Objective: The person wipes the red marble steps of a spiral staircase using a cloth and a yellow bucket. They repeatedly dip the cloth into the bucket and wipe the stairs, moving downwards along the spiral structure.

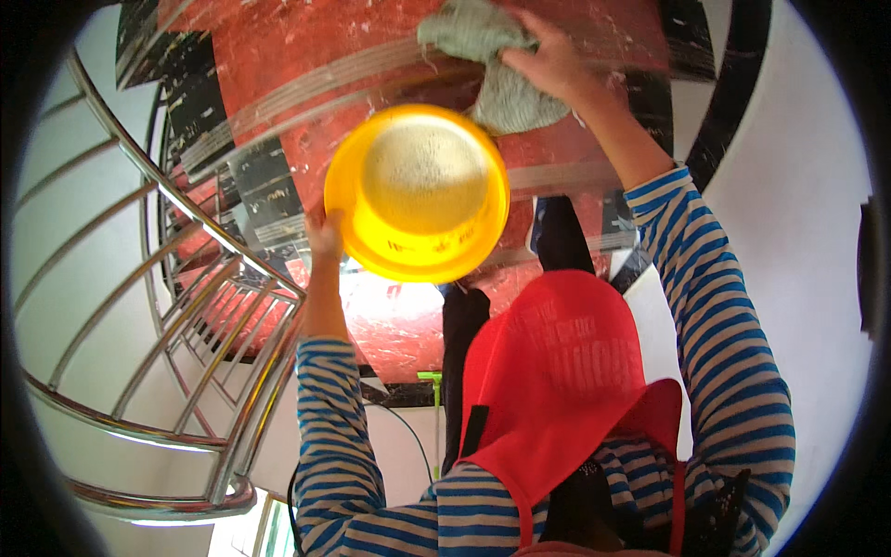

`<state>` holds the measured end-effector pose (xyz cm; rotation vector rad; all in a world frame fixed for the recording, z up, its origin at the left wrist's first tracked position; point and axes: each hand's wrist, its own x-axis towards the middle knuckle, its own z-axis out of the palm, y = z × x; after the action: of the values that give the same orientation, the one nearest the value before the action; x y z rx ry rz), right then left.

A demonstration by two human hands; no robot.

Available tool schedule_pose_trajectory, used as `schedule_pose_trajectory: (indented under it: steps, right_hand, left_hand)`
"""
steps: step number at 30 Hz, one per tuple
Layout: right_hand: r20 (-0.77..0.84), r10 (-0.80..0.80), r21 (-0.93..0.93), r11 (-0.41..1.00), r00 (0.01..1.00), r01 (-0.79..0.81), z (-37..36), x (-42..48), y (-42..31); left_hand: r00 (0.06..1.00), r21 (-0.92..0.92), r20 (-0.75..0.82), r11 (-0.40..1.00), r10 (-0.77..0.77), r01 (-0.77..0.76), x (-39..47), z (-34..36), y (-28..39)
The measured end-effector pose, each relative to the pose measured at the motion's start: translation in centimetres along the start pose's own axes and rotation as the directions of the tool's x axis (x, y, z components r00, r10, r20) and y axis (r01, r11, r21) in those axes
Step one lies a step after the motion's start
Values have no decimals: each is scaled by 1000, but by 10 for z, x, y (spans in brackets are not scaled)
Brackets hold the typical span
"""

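Observation:
My left hand [326, 233] grips the left rim of a yellow plastic basin [418, 257]. Cloudy water [426, 174] with specks or bubbles lies in the basin. My right hand [546, 59] holds a grey-green cloth [480, 31] at the top of the view, up and to the right of the basin. Part of the cloth hangs down close to the basin's upper right rim. Beneath the cloth are red and black marbled stair steps [278, 63], partly blurred.
A curved stainless steel railing [188, 205] runs along the left. White walls [786, 174] stand on the right, with a black edge band [731, 97]. A green-headed tool with a long handle [430, 377] stands below the basin. A red apron [557, 348] hangs at my front.

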<state>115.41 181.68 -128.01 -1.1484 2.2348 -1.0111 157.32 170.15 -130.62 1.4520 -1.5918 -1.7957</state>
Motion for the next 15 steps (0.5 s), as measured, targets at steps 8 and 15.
schedule_pose_trajectory:
  steps: [8,15]
  right_hand:
    - [32,652,874,350,757,-338,-101,-197,-44]
    - [-7,834,899,247,551,-362,-116,-410,-72]
  left_hand:
    - [962,265,249,963,-116,48,-3,-23,8]
    - [998,272,20,961,-65,57,-126,-11,7]
